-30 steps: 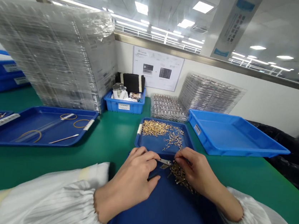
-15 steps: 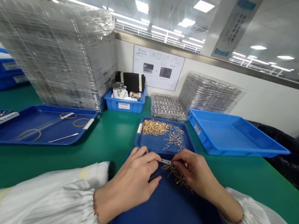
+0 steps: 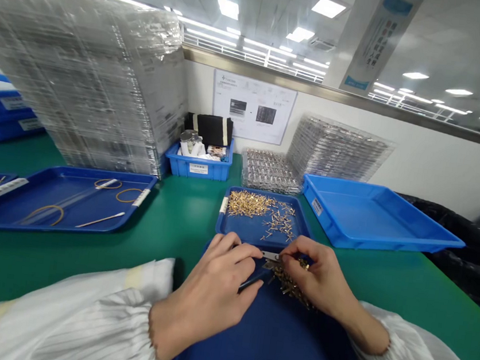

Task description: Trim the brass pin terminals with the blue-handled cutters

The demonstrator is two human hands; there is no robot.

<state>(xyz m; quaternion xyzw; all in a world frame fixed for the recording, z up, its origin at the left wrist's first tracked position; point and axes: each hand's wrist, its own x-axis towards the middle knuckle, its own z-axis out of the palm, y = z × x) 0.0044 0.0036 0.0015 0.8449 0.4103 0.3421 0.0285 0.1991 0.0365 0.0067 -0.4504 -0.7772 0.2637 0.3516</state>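
My left hand (image 3: pixel 219 290) is closed, and its index fingertip presses on one end of a small flat silver metal piece (image 3: pixel 270 256). Against that piece's other end, the thumb and forefinger of my right hand (image 3: pixel 315 272) are pinched together; whatever lies inside the pinch is too small to make out. Partly beneath my right fingers is a pile of small gold-coloured pins (image 3: pixel 288 285). The pile lies in the near dark blue tray (image 3: pixel 272 351). Just beyond my hands, another blue tray (image 3: pixel 239 225) carries more loose gold pins (image 3: pixel 250 203).
On the left, a blue tray (image 3: pixel 103 199) holds rubber bands and a cotton swab (image 3: pixel 100 219). Behind it rises a tall wrapped stack of clear trays (image 3: pixel 69 79). A blue supply bin (image 3: pixel 200 168) stands at the back. To the right sits a lighter blue tray (image 3: pixel 374 218).
Both hands stay at the metal piece and shift very slightly to the right. The silver piece has turned a little and shows more of its flat face.
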